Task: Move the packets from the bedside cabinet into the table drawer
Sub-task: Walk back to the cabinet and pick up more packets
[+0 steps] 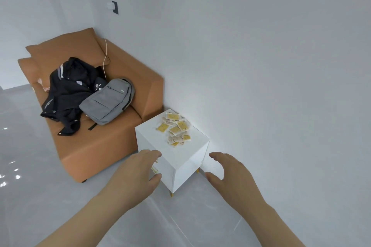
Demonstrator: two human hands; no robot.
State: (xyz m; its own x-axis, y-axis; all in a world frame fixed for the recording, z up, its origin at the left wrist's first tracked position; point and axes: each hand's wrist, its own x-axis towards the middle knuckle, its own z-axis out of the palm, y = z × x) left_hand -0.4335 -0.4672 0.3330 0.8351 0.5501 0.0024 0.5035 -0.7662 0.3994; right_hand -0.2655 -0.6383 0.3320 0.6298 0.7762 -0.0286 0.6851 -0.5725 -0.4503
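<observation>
Several small yellow and white packets (176, 129) lie in a loose pile on top of the white bedside cabinet (180, 154), toward its back edge by the wall. My left hand (138, 174) is stretched out in front of the cabinet's left front face, fingers relaxed, holding nothing. My right hand (230, 174) hovers to the right of the cabinet, fingers spread, also empty. Neither hand touches the packets. The table drawer is out of view.
An orange sofa (104, 142) stands left of the cabinet against the white wall. A black jacket (68, 94) and a grey backpack (108, 100) lie on it. Shiny grey floor surrounds the furniture.
</observation>
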